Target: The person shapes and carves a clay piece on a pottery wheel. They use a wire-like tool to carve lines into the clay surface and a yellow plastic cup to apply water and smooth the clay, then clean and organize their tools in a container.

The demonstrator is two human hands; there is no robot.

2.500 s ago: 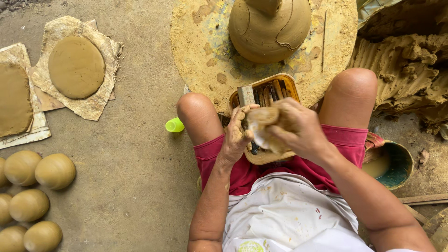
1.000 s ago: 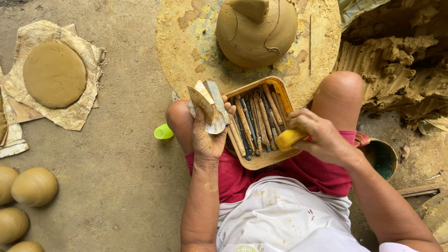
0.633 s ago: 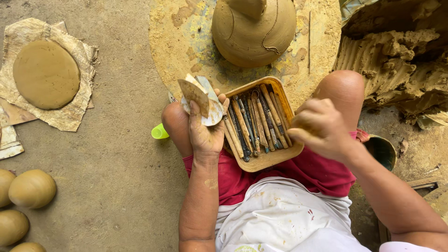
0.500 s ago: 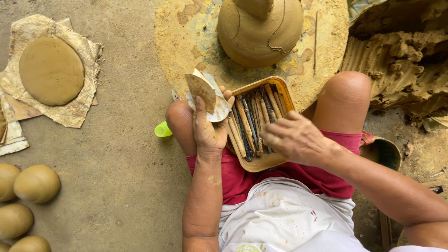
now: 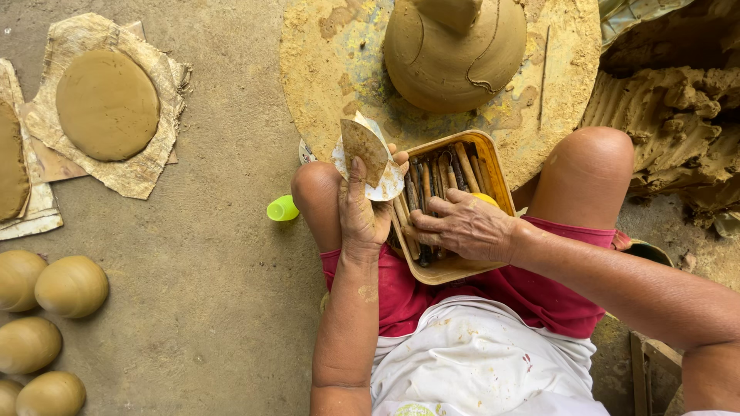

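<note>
- Two hands work over a wooden tray (image 5: 493,166) of clay tools on the lap.
- Left hand (image 5: 364,212) — fingers gripping flat scrapers (image 5: 368,154) above the tray's left edge.
- Right hand (image 5: 466,227) — fingers spread, resting on the tools (image 5: 432,173).

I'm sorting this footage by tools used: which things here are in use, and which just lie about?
In use:
left hand holding flat scrapers
right hand in the tool tray

Lying about:
clay balls
clay disc
green cap
</note>
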